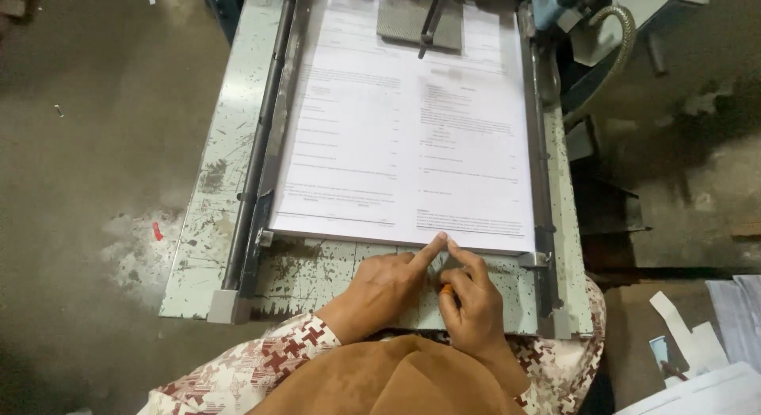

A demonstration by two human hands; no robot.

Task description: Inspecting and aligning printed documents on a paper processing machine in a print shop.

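A stack of printed white paper sheets (404,130) lies on a worn, paint-chipped metal machine table (206,193). My left hand (384,288) rests on the table in front of the stack, its index finger stretched out and touching the stack's near edge. My right hand (472,300) sits right beside it, fingers curled, fingertips at the same near edge of the paper. Whether a small orange spot at my right fingers is a held thing I cannot tell. Both sleeves are patterned red and white.
A dark metal rail (261,137) runs along the stack's left side and another guide (539,145) along its right. A grey plate with a rod (420,22) presses on the paper at the far end. Machine parts and a hose (610,34) stand at the right; loose paper scraps (697,344) lie on the floor.
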